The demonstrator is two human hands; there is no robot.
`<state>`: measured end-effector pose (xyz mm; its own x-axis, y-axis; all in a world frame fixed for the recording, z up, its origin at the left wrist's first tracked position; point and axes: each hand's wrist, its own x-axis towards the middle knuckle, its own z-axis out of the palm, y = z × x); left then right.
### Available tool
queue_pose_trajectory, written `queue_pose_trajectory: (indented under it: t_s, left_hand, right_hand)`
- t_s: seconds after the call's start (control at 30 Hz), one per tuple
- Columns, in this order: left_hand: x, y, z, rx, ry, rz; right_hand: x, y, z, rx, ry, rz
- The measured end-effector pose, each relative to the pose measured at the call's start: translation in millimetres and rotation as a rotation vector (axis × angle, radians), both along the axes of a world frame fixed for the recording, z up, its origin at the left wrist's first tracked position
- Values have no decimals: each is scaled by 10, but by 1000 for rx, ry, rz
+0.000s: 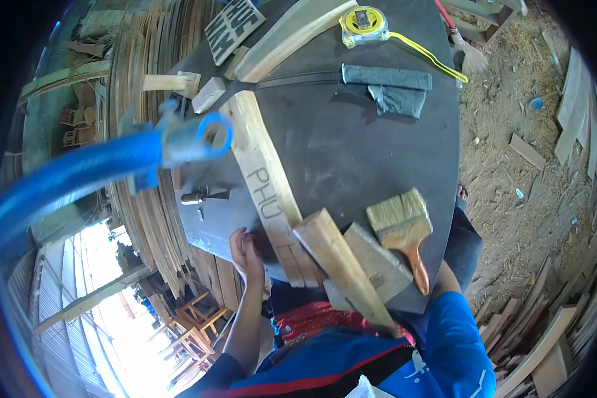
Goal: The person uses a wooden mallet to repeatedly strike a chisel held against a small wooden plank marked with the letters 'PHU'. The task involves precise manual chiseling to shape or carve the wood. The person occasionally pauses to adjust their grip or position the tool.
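Note:
My left hand (247,257) is at the near left edge of the dark table (351,159), fingers loosely bent and slightly apart, with nothing visible in them. Closest to it lies a long wooden board (265,166) with letters marked on it. My right forearm (448,280) runs down at the near right table edge, and the hand is hidden. Beside that arm, a wide paintbrush (408,232) with a wooden handle rests on a flat wood piece (378,265). A narrow wooden block (345,268) slants across the near edge, over the lettered board's end.
A tape measure (363,25), dark cloth strip (388,78), curved wood piece (292,40) and lettered plaque (234,30) lie farther back. A chisel-like tool (202,197) is at left. A blurred blue tube with ringed end (99,162) crosses the left foreground. Planks (152,132) are stacked alongside.

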<state>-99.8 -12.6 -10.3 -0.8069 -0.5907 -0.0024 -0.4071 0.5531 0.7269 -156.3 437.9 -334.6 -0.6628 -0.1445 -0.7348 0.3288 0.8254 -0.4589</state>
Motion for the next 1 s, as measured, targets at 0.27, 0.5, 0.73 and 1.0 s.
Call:
queue_pose_trajectory:
  t_s: [0.27,0.5,0.73,1.0]
  left_hand:
    - [-234,-20,-195,146,268,-106]
    - [-58,51,-250,52,413,-109]
    - [-158,211,-131,171,490,-130]
    - [-55,475,-50,343,554,-450]
  right_hand:
    - [182,114,251,-35,127,-120]
    - [805,661,1947,-194,516,-723]
    - [1320,-319,3909,-325,878,-678]
    - [1152,-1255,3912,-236,997,-314]
